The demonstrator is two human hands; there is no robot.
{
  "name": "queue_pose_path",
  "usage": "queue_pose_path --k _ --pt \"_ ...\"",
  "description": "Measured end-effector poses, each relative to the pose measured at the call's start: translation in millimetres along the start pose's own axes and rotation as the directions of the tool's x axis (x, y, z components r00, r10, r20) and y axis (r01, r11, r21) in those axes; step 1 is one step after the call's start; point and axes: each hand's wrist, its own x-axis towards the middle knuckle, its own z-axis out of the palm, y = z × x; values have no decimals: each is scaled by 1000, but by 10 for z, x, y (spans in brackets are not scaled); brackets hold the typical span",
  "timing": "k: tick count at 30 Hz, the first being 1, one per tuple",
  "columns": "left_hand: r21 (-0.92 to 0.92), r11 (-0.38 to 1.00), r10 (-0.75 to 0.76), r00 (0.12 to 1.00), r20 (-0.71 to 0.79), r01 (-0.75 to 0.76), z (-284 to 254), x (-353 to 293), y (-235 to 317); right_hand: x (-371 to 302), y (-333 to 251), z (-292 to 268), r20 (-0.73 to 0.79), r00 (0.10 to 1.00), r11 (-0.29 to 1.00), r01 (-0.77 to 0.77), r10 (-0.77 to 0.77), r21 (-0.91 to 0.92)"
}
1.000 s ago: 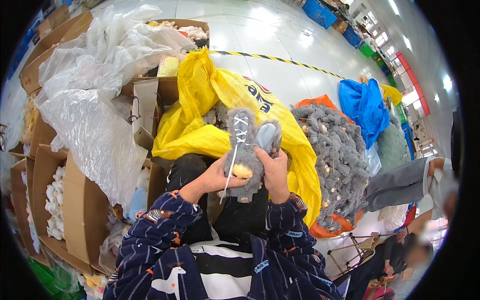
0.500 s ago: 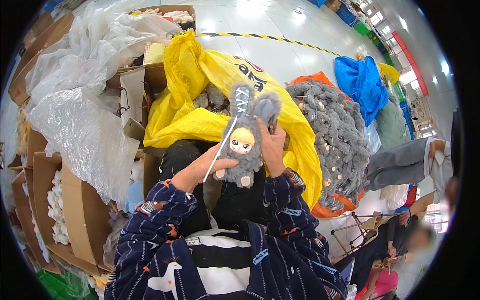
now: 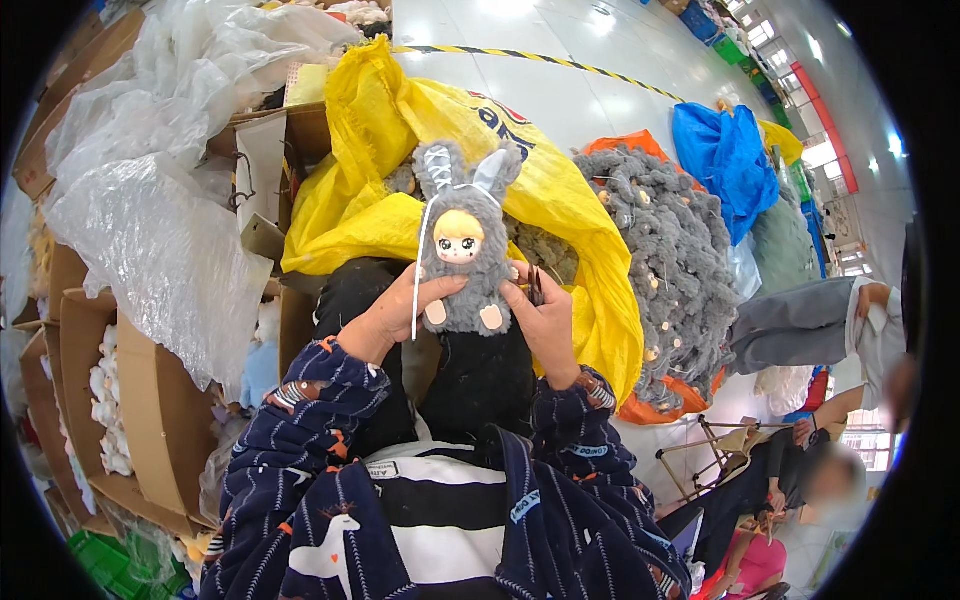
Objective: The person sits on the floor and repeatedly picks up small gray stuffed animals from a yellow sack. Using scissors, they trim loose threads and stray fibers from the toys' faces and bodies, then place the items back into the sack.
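Observation:
A grey plush rabbit doll with a yellow-haired face stands upright over my lap, facing me. My left hand is closed round its lower left side, thumb across the belly. With fingers closed at its lower right side, my right hand also keeps a small dark two-pointed tool, like thread snips, tucked in the fingers. White ribbon crisscrosses the left ear. It runs across the head at the ears' base, and a long loose end hangs past the doll's left side.
Before me lies an open yellow woven sack with grey plush inside. A heap of grey plush pieces fills an orange sack to the right. Cardboard boxes and clear plastic sheeting crowd the left. Other people are at the right.
The doll has moved left and slightly up, and turned more upright. My right hand has gone from the right ear down to the doll's lower side; ribbon now spans both ears' base.

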Motion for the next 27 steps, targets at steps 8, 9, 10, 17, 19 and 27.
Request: queue_pose_path --k 8,9,10,17,19,27 --pt "47 999 11 999 -51 -9 -32 27 -21 28 94 29 -38 989 961 131 -145 -242" --pt "51 999 15 998 -66 -11 -36 36 -33 18 52 34 -77 979 945 157 -186 -285" --pt "49 998 48 996 -75 -44 -31 40 -30 15 33 36 -113 966 927 184 -231 -326" --pt "61 993 106 987 -123 -99 -35 62 -18 -107 1 126 66 938 826 332 -340 -456" --pt "31 993 117 985 -128 -114 -46 54 -19 -107 75 168 -33 972 891 197 -231 -408" --pt "1 990 142 977 -161 -143 -102 111 -90 -123 312 164 394 774 63 -484 495 873"
